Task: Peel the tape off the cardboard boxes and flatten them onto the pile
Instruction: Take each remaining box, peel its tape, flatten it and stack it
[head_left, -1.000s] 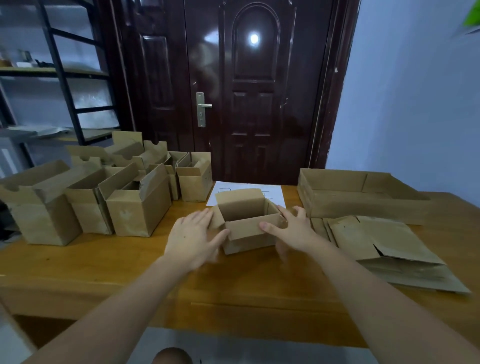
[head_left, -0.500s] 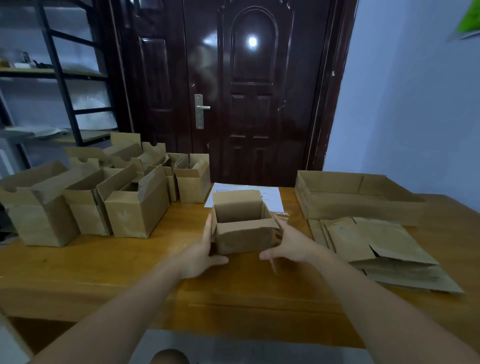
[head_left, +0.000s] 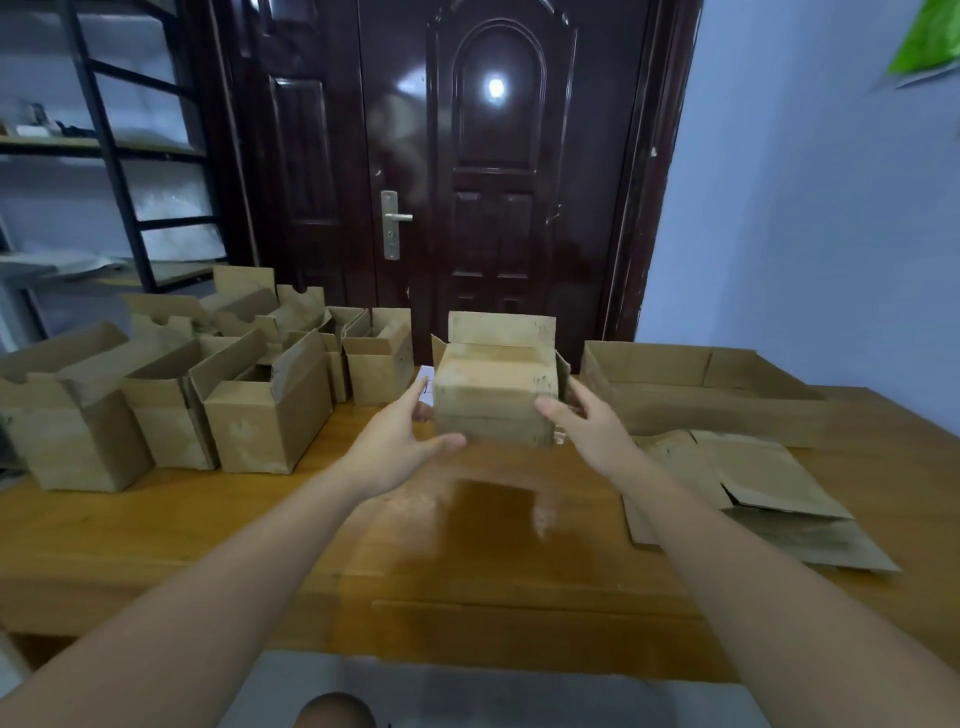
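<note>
Holding one small box (head_left: 493, 400) above the counter (head_left: 208, 530), my left hand (head_left: 400, 441) and right hand (head_left: 587, 426) each in a firm grip on its sides; few flattened boxes (head_left: 753, 488) piled right; many upright boxes (head_left: 156, 395) left.
</note>
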